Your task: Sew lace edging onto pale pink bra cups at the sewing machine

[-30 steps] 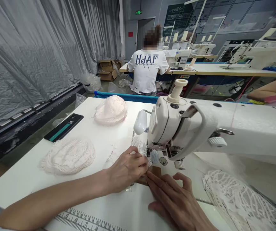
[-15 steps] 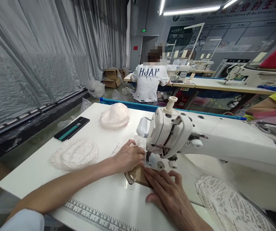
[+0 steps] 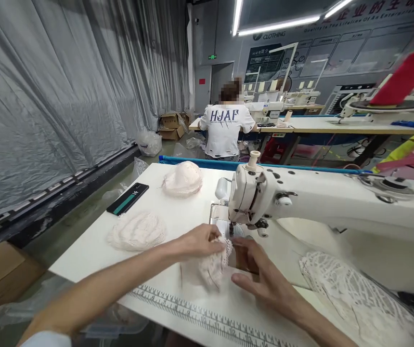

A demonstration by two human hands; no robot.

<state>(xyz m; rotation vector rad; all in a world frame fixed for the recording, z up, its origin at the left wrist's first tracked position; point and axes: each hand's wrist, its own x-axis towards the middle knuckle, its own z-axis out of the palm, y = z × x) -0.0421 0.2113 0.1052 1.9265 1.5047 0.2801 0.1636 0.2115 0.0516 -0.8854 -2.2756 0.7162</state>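
Observation:
My left hand (image 3: pixel 201 241) pinches a white lace piece (image 3: pixel 212 271), which hangs toward me just in front of the sewing machine (image 3: pixel 245 195). The lace is blurred at its lower end. My right hand (image 3: pixel 265 274) is to the right of the lace, thumb and fingers apart, with nothing visible in it. Beneath its fingers a flat brown piece (image 3: pixel 242 258) shows in part on the machine bed. The presser foot area (image 3: pixel 231 228) lies just beyond both hands, with no lace visible under it.
Stacked pale cups (image 3: pixel 183 179) and a pile of lace pieces (image 3: pixel 137 232) lie on the left of the table, near a black phone (image 3: pixel 128 198). More lace (image 3: pixel 351 284) lies at the right. A printed ruler (image 3: pixel 192 308) runs along the front edge. A co-worker (image 3: pixel 226 127) sits ahead.
My left hand has drawn the lace from beside the needle toward me. My right hand has lifted from its flat position and its thumb has spread. The view has shifted.

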